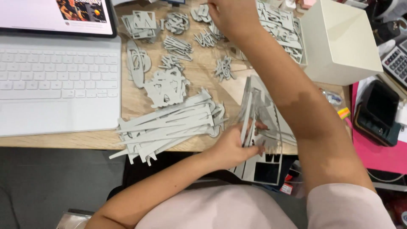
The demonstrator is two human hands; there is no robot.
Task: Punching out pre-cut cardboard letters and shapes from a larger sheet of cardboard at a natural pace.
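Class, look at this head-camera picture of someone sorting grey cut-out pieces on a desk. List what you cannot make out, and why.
- Right hand: its fingertips are cut off by the top edge, so any grip is unclear.
- Grey sheet held by the left hand: the right forearm covers part of it.
- Tablet screen: mostly cut off at the top.
- Calculator: cropped by the right edge.
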